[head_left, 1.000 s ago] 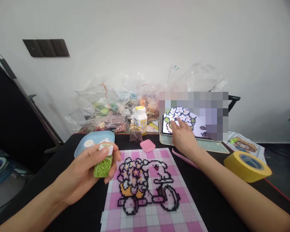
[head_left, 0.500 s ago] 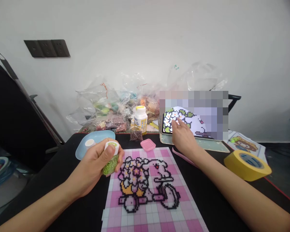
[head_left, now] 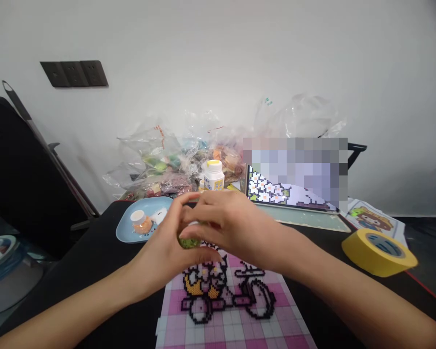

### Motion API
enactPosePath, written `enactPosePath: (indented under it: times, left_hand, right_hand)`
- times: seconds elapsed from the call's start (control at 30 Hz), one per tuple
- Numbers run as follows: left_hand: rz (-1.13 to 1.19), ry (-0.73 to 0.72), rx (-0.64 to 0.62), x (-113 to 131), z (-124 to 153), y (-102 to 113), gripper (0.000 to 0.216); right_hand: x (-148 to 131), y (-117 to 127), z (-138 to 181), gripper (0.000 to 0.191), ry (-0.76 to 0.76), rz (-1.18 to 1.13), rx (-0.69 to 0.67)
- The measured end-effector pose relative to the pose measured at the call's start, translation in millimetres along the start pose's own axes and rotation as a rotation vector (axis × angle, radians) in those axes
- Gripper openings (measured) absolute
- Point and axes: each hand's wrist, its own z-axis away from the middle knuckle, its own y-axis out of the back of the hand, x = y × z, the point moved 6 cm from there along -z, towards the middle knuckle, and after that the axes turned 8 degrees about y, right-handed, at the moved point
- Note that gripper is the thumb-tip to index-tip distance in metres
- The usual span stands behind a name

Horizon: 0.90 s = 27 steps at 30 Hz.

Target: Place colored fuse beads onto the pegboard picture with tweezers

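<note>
Green-coloured, the jar [head_left: 189, 242] is resting in my curled left hand [head_left: 167, 249]. My half-bent right hand [head_left: 234, 225] is partly covering it; its grip I cannot tell.

Dark socket panels [head_left: 74, 74] mark a pale grey wall [head_left: 218, 48], with what seems dark floor [head_left: 430, 257] lower right.

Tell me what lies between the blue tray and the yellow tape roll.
In the head view, the left hand, a partly hidden green-filled jar and the right hand.
</note>
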Motion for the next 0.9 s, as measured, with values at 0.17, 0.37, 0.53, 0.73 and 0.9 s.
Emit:
enactPosePath:
  times: [0.17, 0.37, 0.53, 0.73, 0.9]
  left_hand:
    - [0.082, -0.087, -0.081, 8.8, -10.6, 12.6, 0.048]
    - [0.212, 0.038, -0.413, -13.0, -10.7, 2.8, 0.035]
    - [0.266, 0.083, -0.356, -29.0, -2.3, 11.6, 0.034]
    - [0.264, 0.105, -0.254, -45.6, 7.5, 20.3, 0.030]
    - [0.251, 0.107, -0.260, -51.1, 11.7, 12.4, 0.028]
  right_hand:
    - [3.8, 20.1, 5.4, 0.014, 0.111, -0.247, 0.127]
    - [9.8, 28.0, 23.6, 0.021, 0.141, -0.211, 0.219]
    - [35.2, 37.4, 58.6, 0.015, -0.153, 0.054, 0.266]
    - [61.8, 14.4, 155.6, 0.017, -0.627, 0.029, 0.192]
    - [60.8, -9.7, 216.1, 0.033, -0.798, 0.041, 0.328]
